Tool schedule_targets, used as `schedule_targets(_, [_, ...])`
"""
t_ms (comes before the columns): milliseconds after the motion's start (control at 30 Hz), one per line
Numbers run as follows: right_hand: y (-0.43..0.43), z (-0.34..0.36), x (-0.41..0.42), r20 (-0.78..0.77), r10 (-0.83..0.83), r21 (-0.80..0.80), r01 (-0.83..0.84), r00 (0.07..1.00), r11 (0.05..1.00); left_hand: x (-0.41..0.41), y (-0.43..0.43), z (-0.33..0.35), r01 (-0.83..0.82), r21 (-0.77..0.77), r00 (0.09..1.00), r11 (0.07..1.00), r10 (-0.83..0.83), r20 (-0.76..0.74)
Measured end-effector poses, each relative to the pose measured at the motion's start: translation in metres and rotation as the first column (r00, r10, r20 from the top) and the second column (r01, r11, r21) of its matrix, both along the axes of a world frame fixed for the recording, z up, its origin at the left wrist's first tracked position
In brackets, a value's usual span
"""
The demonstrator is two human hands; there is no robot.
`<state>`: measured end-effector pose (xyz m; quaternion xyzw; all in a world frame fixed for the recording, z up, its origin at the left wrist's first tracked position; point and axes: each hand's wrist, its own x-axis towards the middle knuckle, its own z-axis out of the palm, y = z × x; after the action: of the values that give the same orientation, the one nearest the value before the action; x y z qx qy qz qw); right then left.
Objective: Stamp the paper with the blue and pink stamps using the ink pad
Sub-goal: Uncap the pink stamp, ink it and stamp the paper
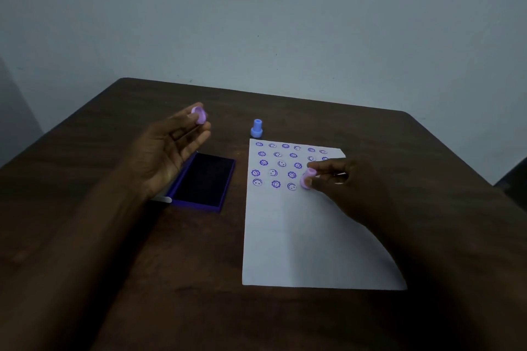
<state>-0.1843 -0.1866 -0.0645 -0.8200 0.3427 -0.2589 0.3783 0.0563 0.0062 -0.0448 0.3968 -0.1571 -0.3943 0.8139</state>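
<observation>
Now | right hand (339,179) pinches pink stamp (307,178) down on paper (299,242); left hand (171,148) holds pink cap (199,114) | a wobble could smear the smiley beside it

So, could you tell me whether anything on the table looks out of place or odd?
Nothing is spilled or damaged. The paper lies slightly skewed to the table edge, the ink pad sits open beside it, and the blue stamp stands upright just beyond the sheet's far edge.

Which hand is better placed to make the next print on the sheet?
Right. The right hand holds the pink stamp at the paper, beside the last printed row. The left hand is raised above the ink pad, holding only a pink cap.
</observation>
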Motion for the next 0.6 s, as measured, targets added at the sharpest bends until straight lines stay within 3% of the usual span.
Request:
schedule_targets(400, [-0.0031, -0.0065, 0.0008, -0.022, 0.002, -0.044, -0.003, 1.000, 0.999, -0.0022, -0.0010, 0.0021, -0.012, 0.025, 1.000, 1.000, 0.012, 0.003])
schedule_targets(600, [-0.0021, -0.0074, 0.0005, -0.075, 0.008, -0.143, -0.019, 0.997, 0.990, -0.0034, -0.0008, 0.0026, -0.012, 0.023, 1.000, 1.000, 0.012, 0.009])
